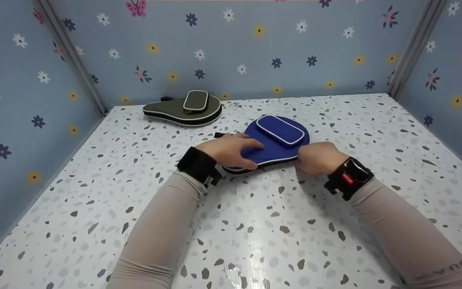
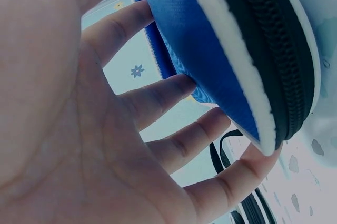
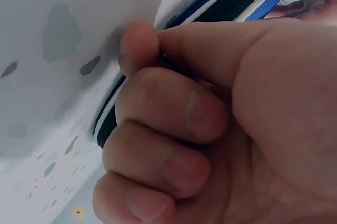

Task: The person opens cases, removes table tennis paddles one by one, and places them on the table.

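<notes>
A blue table tennis bat case (image 1: 271, 150) with white piping and a small raised pocket lies on the table. My left hand (image 1: 231, 150) rests across its narrow end, fingers spread and fairly straight. In the left wrist view the fingertips touch the blue fabric (image 2: 189, 34) beside the black zipper (image 2: 274, 40). At the case's right front edge my right hand (image 1: 319, 157) is curled, thumb and index finger pinching the zipper pull (image 3: 165, 56), which is mostly hidden between them. The zipper band (image 3: 231, 6) runs behind that hand in the right wrist view.
An olive-green bat case (image 1: 167, 108) with white piping lies at the back left, near the wall. Flower-patterned panels (image 1: 239, 48) enclose the speckled white table (image 1: 255, 224) at the back and both sides. A black strap (image 1: 219, 135) sticks out by the left hand.
</notes>
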### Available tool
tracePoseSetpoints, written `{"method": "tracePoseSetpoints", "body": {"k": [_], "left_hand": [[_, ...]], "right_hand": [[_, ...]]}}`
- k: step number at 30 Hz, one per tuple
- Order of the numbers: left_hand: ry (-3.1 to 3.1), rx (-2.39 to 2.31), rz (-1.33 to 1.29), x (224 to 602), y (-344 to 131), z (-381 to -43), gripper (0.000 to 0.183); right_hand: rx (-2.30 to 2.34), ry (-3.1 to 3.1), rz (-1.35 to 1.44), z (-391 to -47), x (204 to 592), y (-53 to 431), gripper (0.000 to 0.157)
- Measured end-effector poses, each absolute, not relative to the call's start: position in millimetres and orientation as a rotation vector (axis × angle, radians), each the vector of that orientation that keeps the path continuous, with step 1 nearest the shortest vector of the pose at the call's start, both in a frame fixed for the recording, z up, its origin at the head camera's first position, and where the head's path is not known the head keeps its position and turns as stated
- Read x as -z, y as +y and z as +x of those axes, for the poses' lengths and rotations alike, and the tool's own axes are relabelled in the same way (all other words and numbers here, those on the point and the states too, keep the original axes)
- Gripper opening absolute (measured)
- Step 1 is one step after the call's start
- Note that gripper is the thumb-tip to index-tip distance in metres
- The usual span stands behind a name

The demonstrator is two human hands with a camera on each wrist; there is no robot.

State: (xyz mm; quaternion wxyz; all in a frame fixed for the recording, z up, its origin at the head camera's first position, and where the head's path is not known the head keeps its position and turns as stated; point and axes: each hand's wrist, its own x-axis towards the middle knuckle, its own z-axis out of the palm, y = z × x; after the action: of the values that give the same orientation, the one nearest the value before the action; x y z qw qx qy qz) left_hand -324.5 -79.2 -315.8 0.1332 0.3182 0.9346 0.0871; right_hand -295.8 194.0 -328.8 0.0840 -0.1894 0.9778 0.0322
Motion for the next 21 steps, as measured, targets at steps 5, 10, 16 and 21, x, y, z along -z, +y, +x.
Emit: {"method": "tracePoseSetpoints", "body": {"k": [5, 10, 16, 21], "left_hand": [[2.715, -0.247, 0.919, 315.7, -78.4, -324.4, 0.068], [2.721, -0.236, 0.912, 315.6, -77.3, -323.5, 0.068], [2.745, -0.199, 0.885, 315.1, -73.3, -319.9, 0.069], [2.740, -0.228, 0.882, 314.7, -68.3, -315.8, 0.073]], "right_hand": [[-0.109, 2.923, -0.581, -292.2, 328.0, 188.7, 0.033], [-0.102, 2.925, -0.617, -288.8, 328.6, 182.8, 0.035], [-0.089, 2.991, -0.700, -286.5, 331.5, 179.4, 0.036], [-0.103, 3.014, -0.645, -290.8, 332.2, 184.4, 0.034]]}}
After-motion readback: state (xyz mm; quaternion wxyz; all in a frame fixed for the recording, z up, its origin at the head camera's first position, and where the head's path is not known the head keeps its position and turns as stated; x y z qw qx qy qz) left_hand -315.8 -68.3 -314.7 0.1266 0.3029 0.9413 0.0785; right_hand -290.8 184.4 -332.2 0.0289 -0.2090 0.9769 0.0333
